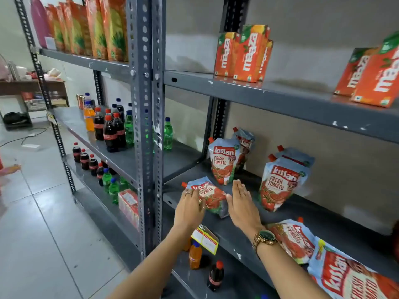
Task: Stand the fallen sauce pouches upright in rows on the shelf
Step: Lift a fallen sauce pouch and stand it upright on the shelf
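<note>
A red-and-blue tomato sauce pouch (210,196) lies flat near the front left of the grey shelf (248,231). My left hand (190,207) rests on its left side, fingers spread over it. My right hand (241,203) is flat and open just right of it, touching its edge. Two pairs of pouches stand upright farther back, one pair at the left (223,160) and one at the middle (279,183). Two more pouches lie flat at the front right, one by my wrist (294,240) and one at the corner of view (349,277).
Orange juice cartons (244,53) stand on the shelf above. A grey perforated upright post (149,126) is left of my hands. Soda bottles (110,130) fill the neighbouring rack. A price tag (206,239) hangs from the shelf edge, with bottles (195,254) below.
</note>
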`<state>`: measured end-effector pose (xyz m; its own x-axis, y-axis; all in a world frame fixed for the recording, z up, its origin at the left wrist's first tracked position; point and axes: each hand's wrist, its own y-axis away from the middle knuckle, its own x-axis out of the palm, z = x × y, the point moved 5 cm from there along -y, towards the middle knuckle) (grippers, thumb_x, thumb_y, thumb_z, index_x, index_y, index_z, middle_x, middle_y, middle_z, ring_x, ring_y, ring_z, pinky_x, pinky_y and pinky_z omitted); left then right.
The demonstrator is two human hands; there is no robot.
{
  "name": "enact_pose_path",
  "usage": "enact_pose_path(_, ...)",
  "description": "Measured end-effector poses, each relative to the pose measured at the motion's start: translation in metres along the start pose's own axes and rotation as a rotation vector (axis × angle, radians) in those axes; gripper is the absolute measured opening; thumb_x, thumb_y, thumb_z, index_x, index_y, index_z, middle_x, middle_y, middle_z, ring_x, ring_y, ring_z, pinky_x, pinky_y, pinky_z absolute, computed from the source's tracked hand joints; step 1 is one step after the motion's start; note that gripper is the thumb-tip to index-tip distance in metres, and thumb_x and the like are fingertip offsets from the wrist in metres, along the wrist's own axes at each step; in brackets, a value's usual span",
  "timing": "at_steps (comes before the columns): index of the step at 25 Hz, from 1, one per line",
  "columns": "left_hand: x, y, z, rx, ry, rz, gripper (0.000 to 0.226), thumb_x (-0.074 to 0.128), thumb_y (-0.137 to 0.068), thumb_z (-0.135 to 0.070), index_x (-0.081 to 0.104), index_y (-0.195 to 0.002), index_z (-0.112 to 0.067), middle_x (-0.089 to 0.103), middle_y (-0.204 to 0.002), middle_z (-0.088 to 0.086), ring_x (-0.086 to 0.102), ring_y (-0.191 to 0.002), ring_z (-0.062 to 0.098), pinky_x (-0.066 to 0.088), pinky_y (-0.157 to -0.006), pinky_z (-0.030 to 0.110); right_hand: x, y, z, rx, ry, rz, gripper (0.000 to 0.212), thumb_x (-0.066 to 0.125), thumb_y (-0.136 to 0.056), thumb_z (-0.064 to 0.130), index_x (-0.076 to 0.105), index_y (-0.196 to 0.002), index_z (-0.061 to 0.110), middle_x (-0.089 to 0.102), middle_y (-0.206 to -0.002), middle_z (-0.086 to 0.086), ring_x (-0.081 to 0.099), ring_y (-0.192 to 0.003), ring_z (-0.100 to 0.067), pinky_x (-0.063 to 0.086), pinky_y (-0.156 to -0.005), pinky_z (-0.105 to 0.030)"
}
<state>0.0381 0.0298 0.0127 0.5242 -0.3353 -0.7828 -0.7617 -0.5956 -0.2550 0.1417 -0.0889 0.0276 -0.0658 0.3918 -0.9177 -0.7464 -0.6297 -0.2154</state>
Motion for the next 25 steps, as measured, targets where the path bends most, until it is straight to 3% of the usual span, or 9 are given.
enact_pose_path(3, 0.019, -0.009, 0.007, -0.160, 0.225, 0.052, 0.041, 0.044, -0.091, -0.025, 0.045, -0.127, -0.005, 0.056, -0.122, 0.017, 0.052, -0.112, 0.030, 0.044, -0.094, 0.039, 0.016, -0.012, -0.004, 0.104, -0.173, 0.072, 0.052, 0.023, -0.098, 0.035, 0.026, -0.142, 0.007, 0.030, -0.151, -0.014, 0.029, -0.139, -0.026, 0.027, -0.111, -0.037)
enact_pose_path(5, 0.027, -0.015, 0.009, -0.234, 0.288, 0.075, 0.033, 0.047, -0.091, -0.024, 0.054, -0.117, -0.005, 0.059, -0.115, 0.017, 0.057, -0.102, 0.031, 0.048, -0.087, 0.038, 0.023, -0.014, -0.007, 0.162, -0.225, 0.092, 0.046, 0.026, -0.098, 0.033, 0.043, -0.131, 0.006, 0.050, -0.136, -0.018, 0.046, -0.124, -0.032, 0.038, -0.100, -0.038)
enact_pose_path(8, 0.028, -0.025, 0.016, -0.302, 0.343, 0.059, 0.028, 0.053, -0.088, -0.026, 0.065, -0.103, -0.006, 0.063, -0.108, 0.016, 0.061, -0.093, 0.031, 0.050, -0.080, 0.035, 0.015, -0.018, -0.008, 0.218, -0.254, -0.009, 0.031, 0.045, -0.092, 0.033, 0.066, -0.096, 0.011, 0.070, -0.101, -0.016, 0.061, -0.096, -0.034, 0.047, -0.078, -0.037)
enact_pose_path(10, 0.025, -0.030, 0.025, -0.358, 0.375, 0.032, 0.018, 0.064, -0.082, -0.024, 0.069, -0.083, -0.007, 0.069, -0.095, 0.015, 0.064, -0.085, 0.029, 0.052, -0.076, 0.034, 0.015, -0.017, -0.010, 0.261, -0.355, 0.014, 0.029, 0.058, -0.083, 0.035, 0.066, -0.068, 0.011, 0.072, -0.069, -0.010, 0.069, -0.066, -0.027, 0.055, -0.064, -0.038)
enact_pose_path(12, 0.022, -0.035, 0.039, -0.469, 0.474, 0.032, 0.013, 0.075, -0.071, -0.018, 0.068, -0.077, -0.009, 0.070, -0.091, 0.010, 0.065, -0.084, 0.026, 0.054, -0.079, 0.035, 0.026, -0.010, -0.007, 0.338, -0.466, 0.113, 0.035, 0.064, -0.079, 0.038, 0.064, -0.056, 0.012, 0.067, -0.050, -0.002, 0.066, -0.045, -0.019, 0.058, -0.053, -0.036)
enact_pose_path(14, 0.024, -0.036, 0.051, -0.590, 0.591, 0.075, 0.032, 0.082, -0.064, -0.016, 0.064, -0.090, -0.007, 0.067, -0.095, 0.008, 0.063, -0.086, 0.024, 0.055, -0.079, 0.037, 0.039, -0.003, -0.009, 0.454, -0.609, 0.156, 0.029, 0.066, -0.078, 0.039, 0.064, -0.068, 0.012, 0.068, -0.061, -0.005, 0.068, -0.055, -0.021, 0.057, -0.048, -0.033)
enact_pose_path(16, 0.025, -0.034, 0.055, -0.670, 0.654, 0.135, 0.037, 0.083, -0.063, -0.017, 0.064, -0.092, -0.005, 0.068, -0.100, 0.011, 0.064, -0.083, 0.025, 0.056, -0.076, 0.035, 0.049, 0.001, -0.010, 0.610, -0.865, 0.214, 0.026, 0.067, -0.079, 0.032, 0.062, -0.083, 0.007, 0.068, -0.083, -0.013, 0.067, -0.075, -0.027, 0.057, -0.052, -0.034)
enact_pose_path(20, 0.027, -0.031, 0.051, -0.709, 0.697, 0.212, 0.031, 0.081, -0.065, -0.011, 0.061, -0.087, -0.004, 0.067, -0.105, 0.017, 0.065, -0.095, 0.031, 0.056, -0.085, 0.043, 0.048, 0.009, -0.008, 0.706, -1.086, 0.277, 0.008, 0.064, -0.080, 0.010, 0.060, -0.083, 0.004, 0.068, -0.076, -0.010, 0.066, -0.066, -0.020, 0.055, -0.052, -0.029)
enact_pose_path(25, 0.026, -0.045, 0.030, -0.619, 0.914, 0.228, 0.021, 0.073, -0.069, 0.004, 0.065, -0.083, -0.010, 0.070, -0.103, 0.015, 0.065, -0.098, 0.030, 0.055, -0.084, 0.047, 0.034, 0.011, -0.018, 0.656, -1.123, 0.066, 0.014, 0.069, -0.075, 0.002, 0.058, -0.078, 0.010, 0.068, -0.086, -0.007, 0.065, -0.075, -0.017, 0.054, -0.060, -0.030)
